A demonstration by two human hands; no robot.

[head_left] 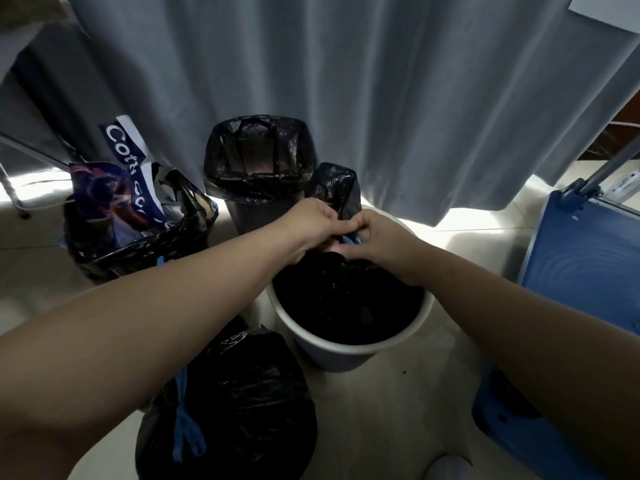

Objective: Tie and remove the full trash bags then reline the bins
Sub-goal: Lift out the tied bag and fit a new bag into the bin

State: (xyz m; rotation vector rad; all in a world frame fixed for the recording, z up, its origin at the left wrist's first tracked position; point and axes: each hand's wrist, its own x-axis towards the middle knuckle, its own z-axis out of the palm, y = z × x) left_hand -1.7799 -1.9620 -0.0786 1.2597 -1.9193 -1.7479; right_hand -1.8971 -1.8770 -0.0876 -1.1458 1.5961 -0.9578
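Observation:
A white bin [349,351] stands on the floor at the centre, with a full black trash bag [346,299] inside it. Above the bin, my left hand [308,225] and my right hand [375,239] meet at the bag's gathered neck [337,188], which sticks up behind them. Both hands pinch the bag's blue drawstring [351,239]. A tied black bag [232,403] with a blue drawstring tail [183,434] lies at the front left. Behind, a dark bin [263,216] carries a fresh black liner [258,154].
An open black bag [138,244] stuffed with printed paper bags sits on the left. A grey curtain [346,81] hangs behind the bins. A blue chair [585,258] stands at the right, with a blue object [509,420] below it. Pale floor lies around the bins.

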